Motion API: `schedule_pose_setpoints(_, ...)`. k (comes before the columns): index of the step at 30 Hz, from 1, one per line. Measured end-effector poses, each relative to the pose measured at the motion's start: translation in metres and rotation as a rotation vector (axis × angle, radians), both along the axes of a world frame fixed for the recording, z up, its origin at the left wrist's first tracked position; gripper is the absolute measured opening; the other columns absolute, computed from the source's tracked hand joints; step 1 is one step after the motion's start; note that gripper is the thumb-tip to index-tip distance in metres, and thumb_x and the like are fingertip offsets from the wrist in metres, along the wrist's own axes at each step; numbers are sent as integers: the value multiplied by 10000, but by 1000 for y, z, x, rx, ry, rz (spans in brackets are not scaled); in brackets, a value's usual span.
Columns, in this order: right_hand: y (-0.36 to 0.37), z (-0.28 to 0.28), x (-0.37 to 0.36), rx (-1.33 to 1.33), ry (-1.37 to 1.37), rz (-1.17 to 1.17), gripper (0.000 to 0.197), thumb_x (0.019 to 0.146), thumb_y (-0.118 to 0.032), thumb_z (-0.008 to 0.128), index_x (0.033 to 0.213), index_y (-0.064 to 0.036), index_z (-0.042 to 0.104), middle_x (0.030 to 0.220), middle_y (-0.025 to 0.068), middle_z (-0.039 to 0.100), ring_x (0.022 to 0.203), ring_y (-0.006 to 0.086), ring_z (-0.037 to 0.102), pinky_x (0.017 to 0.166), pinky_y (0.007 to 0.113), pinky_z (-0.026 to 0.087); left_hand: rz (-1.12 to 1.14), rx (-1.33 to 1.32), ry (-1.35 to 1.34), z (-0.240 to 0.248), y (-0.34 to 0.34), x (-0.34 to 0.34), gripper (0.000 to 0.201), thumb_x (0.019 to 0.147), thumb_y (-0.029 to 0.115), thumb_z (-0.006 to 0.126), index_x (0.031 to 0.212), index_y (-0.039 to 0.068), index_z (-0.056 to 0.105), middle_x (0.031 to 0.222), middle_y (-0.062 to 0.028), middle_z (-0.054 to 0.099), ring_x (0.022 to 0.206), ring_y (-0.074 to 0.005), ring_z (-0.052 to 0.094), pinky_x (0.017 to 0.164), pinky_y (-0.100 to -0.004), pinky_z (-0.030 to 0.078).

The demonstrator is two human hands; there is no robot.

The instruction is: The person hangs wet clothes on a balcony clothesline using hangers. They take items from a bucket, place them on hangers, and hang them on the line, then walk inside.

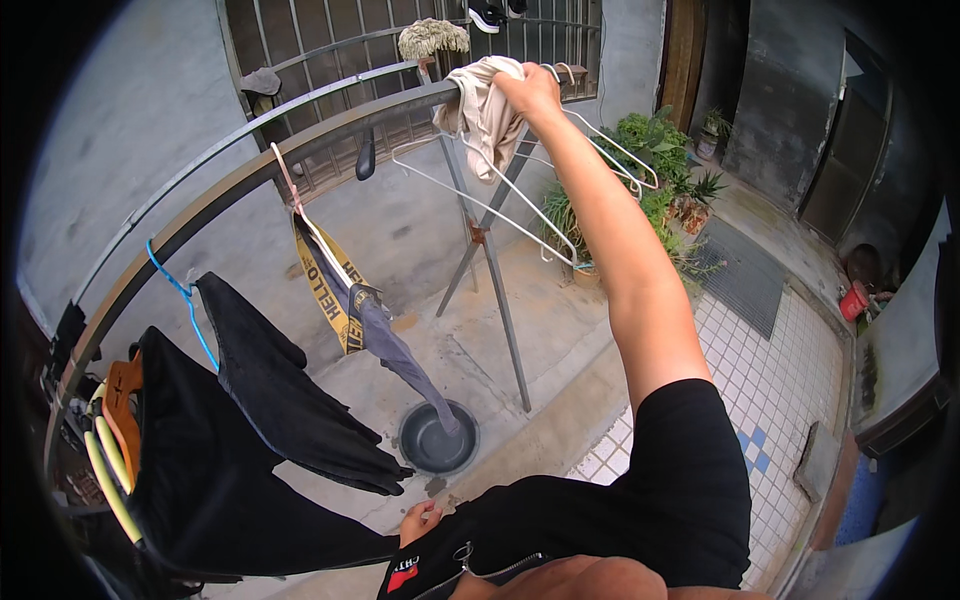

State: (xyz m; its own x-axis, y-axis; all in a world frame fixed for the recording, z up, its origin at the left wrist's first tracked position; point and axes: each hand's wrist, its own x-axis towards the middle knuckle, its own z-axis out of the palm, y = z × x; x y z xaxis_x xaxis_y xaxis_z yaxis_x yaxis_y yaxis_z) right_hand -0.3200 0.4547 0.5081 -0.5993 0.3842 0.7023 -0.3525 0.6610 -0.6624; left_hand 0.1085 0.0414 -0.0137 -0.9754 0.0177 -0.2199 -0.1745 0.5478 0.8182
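Note:
At the far end of the metal drying rail (330, 125), my right hand (532, 92) is closed on a crumpled beige cloth (485, 115). The cloth drapes over the rail's end, and its folds hide what my fingertips touch. White wire hangers (510, 185) hang beside and below the cloth. Low in front of my body is my left hand (420, 522), partly hidden, with its visible fingers curled; I cannot make out anything in it. Near it hangs the lower edge of a pair of black trousers (220, 480).
Another black garment (290, 385) hangs on a blue hanger (190, 300). Grey underwear with a yellow printed waistband (325, 290) hangs above a dark basin (438, 436). Crossed metal legs (490, 260) support the rail. A mop head (433, 38), potted plants (655, 150) and a barred window stand behind.

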Motion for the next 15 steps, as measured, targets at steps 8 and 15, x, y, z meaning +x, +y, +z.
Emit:
schedule_pose_setpoints(8, 58, 96, -13, -339, 241, 104, 554, 792, -357, 611, 1134, 78, 610, 1123, 253, 645, 1058, 346, 631, 920, 400, 488, 149, 22, -45, 7, 35, -14, 348, 864, 262, 698, 1131, 43, 659, 1030, -153, 682, 710, -227, 663, 642, -321, 519)
schedule_pose_setpoints(15, 85, 48, 118, -381, -71, 1361, 456, 845, -249, 567, 1186, 53, 574, 1168, 155, 639, 1032, 231, 652, 892, 351, 535, 130, -18, 55, 25, 31, -20, 327, 870, 239, 695, 1120, 33, 650, 1021, -163, 679, 744, -253, 668, 681, -348, 542)
